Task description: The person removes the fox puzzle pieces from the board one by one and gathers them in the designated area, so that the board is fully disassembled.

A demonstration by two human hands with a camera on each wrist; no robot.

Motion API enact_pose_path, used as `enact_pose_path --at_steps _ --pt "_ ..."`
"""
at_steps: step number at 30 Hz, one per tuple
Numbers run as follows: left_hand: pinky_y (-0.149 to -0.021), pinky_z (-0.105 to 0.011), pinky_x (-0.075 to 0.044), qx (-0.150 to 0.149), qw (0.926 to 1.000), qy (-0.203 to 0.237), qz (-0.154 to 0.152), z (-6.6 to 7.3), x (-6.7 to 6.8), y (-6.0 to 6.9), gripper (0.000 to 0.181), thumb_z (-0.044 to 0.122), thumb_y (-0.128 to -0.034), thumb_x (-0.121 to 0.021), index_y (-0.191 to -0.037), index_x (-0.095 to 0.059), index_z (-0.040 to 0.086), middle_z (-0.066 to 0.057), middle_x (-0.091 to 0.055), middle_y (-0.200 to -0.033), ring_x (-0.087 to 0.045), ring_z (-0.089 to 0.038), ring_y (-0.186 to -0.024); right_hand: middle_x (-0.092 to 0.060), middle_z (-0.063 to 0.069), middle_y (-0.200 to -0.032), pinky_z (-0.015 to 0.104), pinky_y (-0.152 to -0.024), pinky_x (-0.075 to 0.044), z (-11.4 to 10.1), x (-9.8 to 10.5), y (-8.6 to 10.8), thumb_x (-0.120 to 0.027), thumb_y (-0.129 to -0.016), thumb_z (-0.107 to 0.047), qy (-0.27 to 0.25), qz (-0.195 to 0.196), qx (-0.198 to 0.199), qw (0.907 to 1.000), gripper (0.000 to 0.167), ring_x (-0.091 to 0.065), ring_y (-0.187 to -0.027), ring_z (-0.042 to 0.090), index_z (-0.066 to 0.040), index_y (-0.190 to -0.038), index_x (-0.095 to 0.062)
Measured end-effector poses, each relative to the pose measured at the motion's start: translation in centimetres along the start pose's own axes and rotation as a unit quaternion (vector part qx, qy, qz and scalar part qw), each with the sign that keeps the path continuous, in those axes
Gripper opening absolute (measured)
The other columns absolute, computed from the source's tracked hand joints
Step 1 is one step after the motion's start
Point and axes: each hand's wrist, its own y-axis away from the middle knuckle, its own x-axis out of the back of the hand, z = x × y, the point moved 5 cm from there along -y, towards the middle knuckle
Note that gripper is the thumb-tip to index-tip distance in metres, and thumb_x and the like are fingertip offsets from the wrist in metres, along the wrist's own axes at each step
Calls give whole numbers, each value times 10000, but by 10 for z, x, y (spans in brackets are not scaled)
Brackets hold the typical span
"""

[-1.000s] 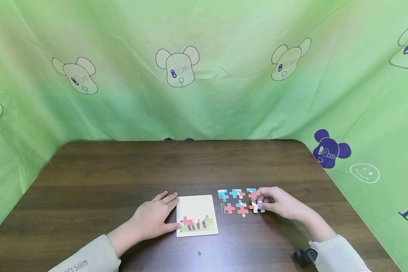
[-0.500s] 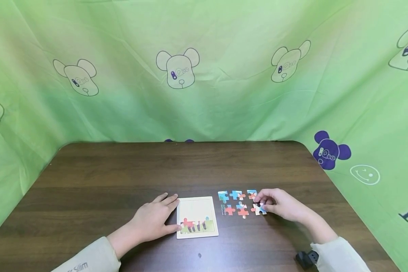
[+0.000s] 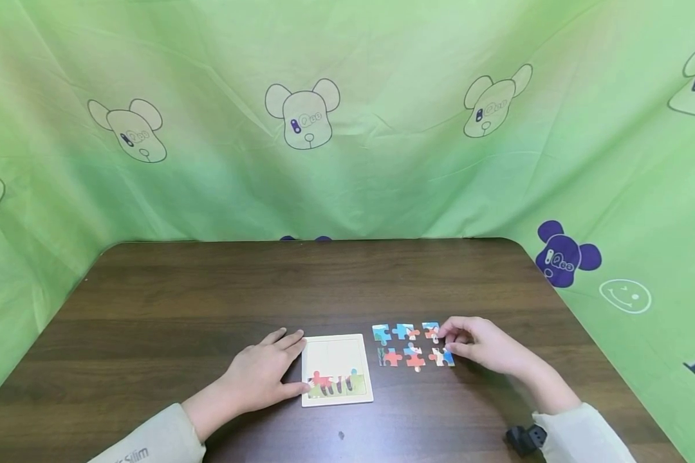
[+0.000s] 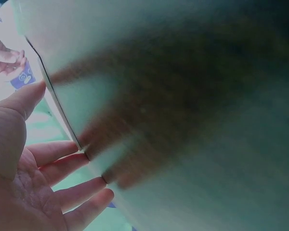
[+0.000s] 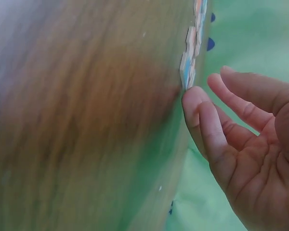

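My left hand [image 3: 260, 373] lies with spread fingers at the left side of a square puzzle board [image 3: 331, 354], thumb and fingertips touching its edge. Striped legs on green and a red patch fill the board's lower part. In the left wrist view, the fingers of that hand [image 4: 33, 168] look fairly straight. My right hand [image 3: 483, 344] hovers with bent fingers beside the lower right puzzle piece [image 3: 442, 357] and the upper right puzzle piece [image 3: 431, 330]. The right wrist view shows this hand [image 5: 250, 149] with thumb apart and a fingertip close to the pieces' edges; contact is unclear.
Several more jigsaw pieces lie in two rows right of the board, among them a blue one [image 3: 381, 332] and a red one [image 3: 390, 357]. Brown wood tabletop [image 3: 237, 283] surrounds them. A green printed curtain [image 3: 382, 161] hangs behind. A black device [image 3: 524, 440] sits by the right cuff.
The lower right piece has shifted slightly right, and my right hand has drawn back a little, uncovering more of the right-hand pieces. The left hand stays put at the board.
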Motion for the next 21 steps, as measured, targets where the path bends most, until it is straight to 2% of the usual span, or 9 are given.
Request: enact_pose_path --at_steps 7,11,15,17,18,21 --pt "-864 -520 -551 17 10000 0 -8 0 0 0 754 565 -829 -702 -1395 -571 86 -48 -541 -1482 -504 -315 -1368 -665 6 -884 220 -684 -502 -17 -8 -13 -656 -926 -65 -275 -125 71 9995 117 -569 -772 11 -34 -1037 -672" --pt "-864 -515 -553 13 10000 -15 -16 0 0 1 754 566 -827 -704 -1395 -572 87 -47 -541 -1482 -505 -315 -1367 -658 20 -870 232 -649 -516 -28 -18 -26 -648 -927 -62 -401 -296 57 9987 125 -582 -749 50 -24 -1044 -665" --pt "-866 -519 -551 18 10000 -11 -35 0 0 1 756 568 -827 -704 -1394 -573 86 -47 -540 -1483 -502 -317 -1370 -656 1 -849 226 -672 -514 -42 -32 -41 -642 -923 -54 -450 -501 164 9976 123 -580 -765 48 -16 -1038 -663" --pt "-865 -522 -551 15 10000 -10 -34 -1 -1 0 756 571 -829 -700 -1394 -574 85 -49 -539 -1484 -501 -319 -1371 -661 34 -819 239 -602 -519 -50 -40 -48 -624 -930 -41 -649 -697 160 9953 131 -593 -724 74 -1 -1050 -654" --pt "-864 -524 -551 17 10000 -14 -32 -1 -1 0 758 577 -830 -697 -1394 -574 86 -48 -538 -1485 -499 -318 -1372 -664 33 -818 234 -612 -517 -55 -44 -51 -621 -929 -41 -653 -753 242 9947 135 -592 -723 70 1 -1053 -656" --pt "-856 -520 -554 -1 10000 -30 -20 -2 -2 -1 760 584 -829 -693 -1392 -577 86 -48 -538 -1484 -500 -318 -1371 -645 53 -794 244 -486 -494 -68 -56 -62 -616 -928 -26 -797 -985 282 9915 145 -592 -612 107 14 -1063 -651"
